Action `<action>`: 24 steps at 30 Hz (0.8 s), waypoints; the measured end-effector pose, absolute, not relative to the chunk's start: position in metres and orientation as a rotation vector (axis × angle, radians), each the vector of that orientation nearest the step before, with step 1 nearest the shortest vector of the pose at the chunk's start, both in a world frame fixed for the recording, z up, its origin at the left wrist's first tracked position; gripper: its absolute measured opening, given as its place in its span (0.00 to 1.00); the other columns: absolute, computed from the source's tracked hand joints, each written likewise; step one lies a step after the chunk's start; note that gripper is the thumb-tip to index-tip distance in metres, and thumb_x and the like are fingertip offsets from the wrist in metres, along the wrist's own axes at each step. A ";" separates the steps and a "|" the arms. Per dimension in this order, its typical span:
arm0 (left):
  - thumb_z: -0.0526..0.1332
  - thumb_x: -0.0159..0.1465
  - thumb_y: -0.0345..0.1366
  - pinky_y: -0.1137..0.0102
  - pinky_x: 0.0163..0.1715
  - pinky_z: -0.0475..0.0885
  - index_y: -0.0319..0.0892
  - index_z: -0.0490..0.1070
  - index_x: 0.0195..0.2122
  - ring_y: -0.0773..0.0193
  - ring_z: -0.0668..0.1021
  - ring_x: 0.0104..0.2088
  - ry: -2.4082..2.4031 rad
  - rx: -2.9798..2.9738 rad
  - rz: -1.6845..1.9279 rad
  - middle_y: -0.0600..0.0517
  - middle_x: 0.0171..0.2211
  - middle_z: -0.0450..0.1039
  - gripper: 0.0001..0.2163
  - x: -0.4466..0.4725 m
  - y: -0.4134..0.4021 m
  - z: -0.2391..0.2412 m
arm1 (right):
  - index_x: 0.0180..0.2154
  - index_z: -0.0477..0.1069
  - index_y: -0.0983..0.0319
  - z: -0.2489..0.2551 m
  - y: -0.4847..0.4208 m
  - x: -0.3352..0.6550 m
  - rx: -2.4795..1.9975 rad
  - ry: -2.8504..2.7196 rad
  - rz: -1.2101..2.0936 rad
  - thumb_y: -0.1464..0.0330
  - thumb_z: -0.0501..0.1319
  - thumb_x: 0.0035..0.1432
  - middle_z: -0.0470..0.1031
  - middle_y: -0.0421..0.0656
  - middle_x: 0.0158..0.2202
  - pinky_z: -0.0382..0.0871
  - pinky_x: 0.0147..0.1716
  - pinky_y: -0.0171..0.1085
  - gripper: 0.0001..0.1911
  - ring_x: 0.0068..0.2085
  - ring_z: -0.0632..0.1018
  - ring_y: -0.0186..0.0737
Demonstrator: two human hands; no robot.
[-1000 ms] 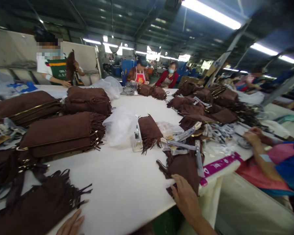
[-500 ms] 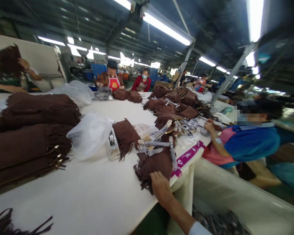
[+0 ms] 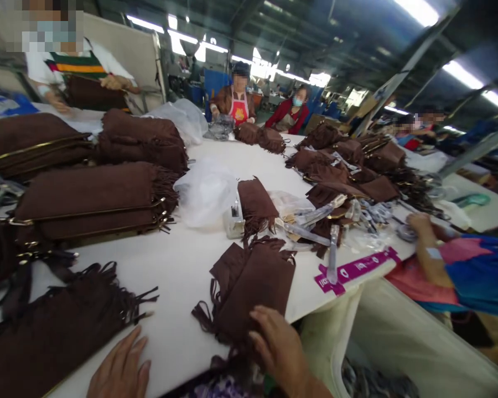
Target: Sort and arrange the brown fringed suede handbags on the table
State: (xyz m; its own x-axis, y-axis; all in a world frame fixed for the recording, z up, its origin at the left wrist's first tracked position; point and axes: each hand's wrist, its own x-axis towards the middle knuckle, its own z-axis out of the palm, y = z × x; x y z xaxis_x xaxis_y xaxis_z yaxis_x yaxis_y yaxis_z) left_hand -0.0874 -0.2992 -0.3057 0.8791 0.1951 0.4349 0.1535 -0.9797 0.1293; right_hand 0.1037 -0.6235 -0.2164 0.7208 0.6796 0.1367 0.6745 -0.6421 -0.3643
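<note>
A dark brown fringed bag (image 3: 257, 287) lies flat at the near edge of the white table (image 3: 178, 293). My right hand (image 3: 280, 345) is on its near end, fingers curled over the material; the thumb's grip is partly hidden. My left hand (image 3: 122, 362) rests on the tabletop with fingers stretched out, holding nothing. Left of it lies another brown fringed bag (image 3: 62, 331), cut off by the picture edge. Beyond the right-hand bag are a smaller brown fringed piece (image 3: 257, 204) and a clear tape dispenser (image 3: 234, 215).
Brown bags are stacked at left (image 3: 91, 193) beside a crumpled plastic bag (image 3: 207, 190). At right are a bag heap (image 3: 348, 160), wrapped straps (image 3: 334, 254) and purple tape (image 3: 357, 271). A white bin (image 3: 423, 331) stands below the edge. Several co-workers surround the table.
My left hand has come into view on the table. The bag under my right hand has slid left, away from the wrapped straps and purple tape. The view has turned left and down.
</note>
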 end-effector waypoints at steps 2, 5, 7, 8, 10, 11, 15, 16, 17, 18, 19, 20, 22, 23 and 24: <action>0.55 0.63 0.38 0.51 0.51 0.67 0.39 0.63 0.53 0.44 0.72 0.53 0.286 2.926 0.686 0.36 0.57 0.67 0.18 -0.087 -0.304 -0.303 | 0.56 0.62 0.59 -0.212 -0.644 0.122 -2.615 -0.644 -0.084 0.61 0.57 0.63 0.70 0.49 0.53 0.67 0.53 0.47 0.21 0.54 0.72 0.49; 0.56 0.62 0.38 0.51 0.51 0.67 0.38 0.63 0.53 0.44 0.72 0.52 0.239 2.899 0.727 0.35 0.56 0.67 0.18 -0.087 -0.304 -0.311 | 0.57 0.61 0.62 -0.217 -0.662 0.145 -2.559 -0.167 -0.031 0.54 0.64 0.54 0.72 0.52 0.49 0.71 0.45 0.48 0.33 0.47 0.76 0.52; 0.55 0.63 0.38 0.51 0.51 0.67 0.38 0.64 0.53 0.44 0.72 0.51 0.292 2.883 0.699 0.36 0.57 0.66 0.17 -0.085 -0.305 -0.308 | 0.57 0.62 0.62 -0.223 -0.658 0.154 -2.325 0.050 0.095 0.56 0.69 0.46 0.74 0.49 0.46 0.72 0.41 0.45 0.39 0.42 0.77 0.50; 0.54 0.64 0.38 0.50 0.51 0.67 0.38 0.64 0.53 0.44 0.72 0.52 0.324 2.873 0.665 0.36 0.57 0.66 0.17 -0.084 -0.308 -0.303 | 0.56 0.63 0.62 -0.226 -0.651 0.158 -2.187 0.149 0.145 0.59 0.71 0.42 0.75 0.47 0.43 0.72 0.39 0.43 0.40 0.39 0.77 0.48; 0.53 0.65 0.39 0.49 0.53 0.65 0.38 0.64 0.53 0.42 0.70 0.54 0.381 2.852 0.580 0.36 0.57 0.65 0.17 -0.081 -0.315 -0.286 | 0.53 0.65 0.63 -0.231 -0.635 0.164 -1.953 0.308 0.237 0.63 0.72 0.38 0.77 0.44 0.36 0.72 0.35 0.40 0.38 0.36 0.77 0.45; 0.52 0.66 0.39 0.49 0.54 0.64 0.37 0.64 0.53 0.42 0.69 0.55 0.409 2.844 0.540 0.36 0.58 0.65 0.17 -0.079 -0.319 -0.277 | 0.49 0.68 0.64 -0.234 -0.627 0.167 -1.879 0.354 0.294 0.64 0.72 0.39 0.77 0.42 0.33 0.72 0.32 0.38 0.34 0.33 0.77 0.43; 0.49 0.67 0.40 0.50 0.56 0.62 0.35 0.65 0.52 0.44 0.68 0.55 0.443 2.809 0.453 0.36 0.56 0.65 0.17 -0.073 -0.323 -0.258 | 0.30 0.71 0.64 -0.238 -0.605 0.182 -1.634 0.434 0.510 0.68 0.68 0.44 0.73 0.39 0.21 0.69 0.23 0.34 0.10 0.21 0.73 0.35; 0.49 0.67 0.41 0.50 0.56 0.62 0.36 0.65 0.52 0.44 0.68 0.55 0.448 2.791 0.426 0.37 0.56 0.65 0.18 -0.072 -0.321 -0.257 | 0.28 0.70 0.64 -0.237 -0.600 0.185 -1.567 0.445 0.530 0.69 0.67 0.45 0.73 0.38 0.20 0.69 0.21 0.33 0.08 0.20 0.71 0.33; 0.49 0.67 0.41 0.50 0.57 0.62 0.36 0.66 0.51 0.45 0.68 0.56 0.450 2.760 0.393 0.38 0.56 0.66 0.18 -0.071 -0.318 -0.256 | 0.27 0.69 0.64 -0.234 -0.596 0.188 -1.501 0.449 0.537 0.70 0.66 0.46 0.73 0.38 0.20 0.69 0.21 0.32 0.07 0.20 0.71 0.32; 0.49 0.67 0.42 0.50 0.57 0.61 0.37 0.67 0.50 0.45 0.68 0.56 0.453 2.713 0.361 0.39 0.56 0.66 0.18 -0.070 -0.316 -0.255 | 0.27 0.69 0.64 -0.230 -0.591 0.190 -1.436 0.449 0.538 0.71 0.66 0.47 0.74 0.38 0.21 0.69 0.21 0.31 0.06 0.20 0.71 0.31; 0.49 0.66 0.43 0.50 0.58 0.61 0.39 0.68 0.49 0.46 0.68 0.56 0.466 2.639 0.328 0.41 0.56 0.67 0.17 -0.068 -0.315 -0.252 | 0.28 0.69 0.64 -0.226 -0.586 0.191 -1.375 0.448 0.539 0.72 0.65 0.47 0.75 0.38 0.22 0.70 0.22 0.31 0.05 0.21 0.72 0.31; 0.50 0.66 0.44 0.51 0.58 0.61 0.40 0.69 0.48 0.47 0.69 0.56 0.502 2.534 0.293 0.42 0.54 0.69 0.17 -0.066 -0.315 -0.247 | 0.29 0.70 0.64 -0.222 -0.582 0.192 -1.319 0.448 0.541 0.73 0.65 0.47 0.76 0.39 0.23 0.71 0.22 0.31 0.05 0.21 0.73 0.32; 0.51 0.65 0.47 0.55 0.56 0.65 0.43 0.70 0.46 0.50 0.72 0.53 0.606 2.255 0.191 0.46 0.51 0.73 0.17 -0.060 -0.324 -0.234 | 0.30 0.70 0.64 -0.214 -0.572 0.191 -1.224 0.460 0.554 0.74 0.65 0.48 0.77 0.40 0.23 0.72 0.22 0.30 0.06 0.22 0.75 0.33; 0.52 0.65 0.49 0.57 0.54 0.67 0.44 0.71 0.45 0.51 0.74 0.50 0.641 2.096 0.117 0.47 0.48 0.74 0.17 -0.055 -0.333 -0.227 | 0.30 0.70 0.64 -0.211 -0.568 0.190 -1.183 0.471 0.564 0.74 0.65 0.48 0.77 0.40 0.23 0.72 0.22 0.29 0.06 0.22 0.75 0.33; 0.53 0.65 0.50 0.59 0.52 0.68 0.45 0.71 0.44 0.52 0.76 0.49 0.654 1.932 0.033 0.48 0.46 0.76 0.17 -0.050 -0.343 -0.220 | 0.30 0.69 0.63 -0.209 -0.564 0.188 -1.147 0.483 0.576 0.75 0.65 0.49 0.76 0.39 0.23 0.73 0.22 0.29 0.06 0.22 0.75 0.32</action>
State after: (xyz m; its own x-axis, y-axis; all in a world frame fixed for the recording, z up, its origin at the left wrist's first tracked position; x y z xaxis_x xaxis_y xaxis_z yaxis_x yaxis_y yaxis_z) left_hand -0.0499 -0.3433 -0.2202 0.8505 0.4552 -0.2636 0.4264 -0.3031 0.8523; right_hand 0.1880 -0.5640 -0.2091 0.7589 0.1752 -0.6272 -0.6480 0.2978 -0.7010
